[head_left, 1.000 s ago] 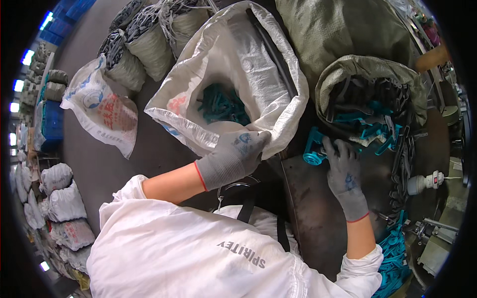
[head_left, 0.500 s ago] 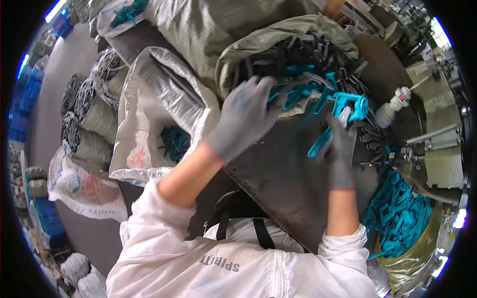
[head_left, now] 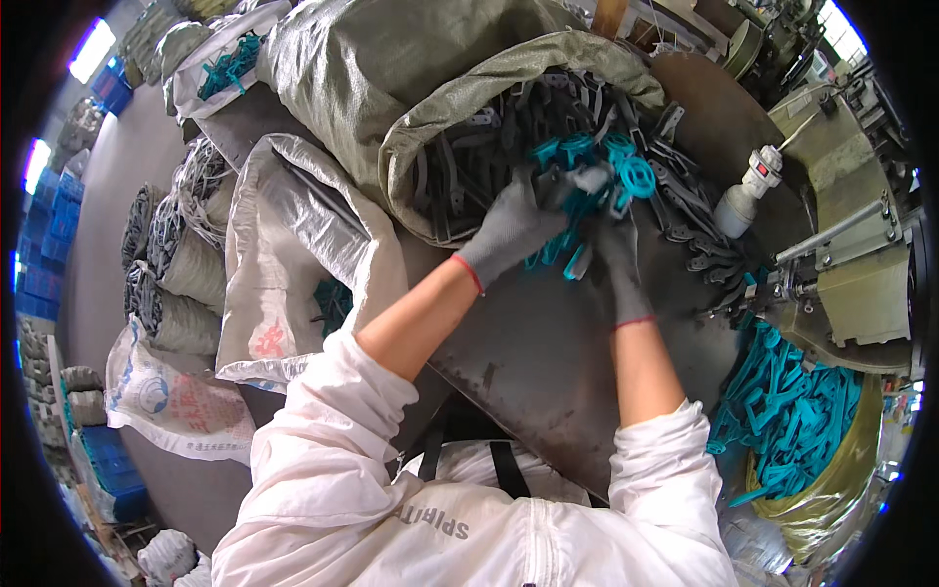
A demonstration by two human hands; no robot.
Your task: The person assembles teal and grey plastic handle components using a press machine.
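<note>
My left hand (head_left: 516, 221), in a grey glove, is closed around teal plastic pieces at the mouth of the big green-grey sack (head_left: 391, 157). Close beside it on the right, my gloved right hand (head_left: 615, 256) grips the same cluster of teal plastic pieces (head_left: 579, 207) from below. Some of these pieces have round ring-shaped ends that stick up above the right hand. The fingertips of both hands are partly hidden and blurred. Behind the cluster, grey plastic strips (head_left: 455, 176) fill the sack and spill out to its right.
A white sack (head_left: 256, 284) with teal pieces inside stands at the left. At the right, a yellowish sack (head_left: 849, 470) overflows with teal pieces (head_left: 787, 416). A white cylindrical device (head_left: 748, 191) and machine parts stand beyond the dark metal table (head_left: 509, 338).
My right hand has moved left with its teal pieces, and my hands have come together around one cluster. The left hand's fingers have closed in on it. The whole view has shifted slightly.
</note>
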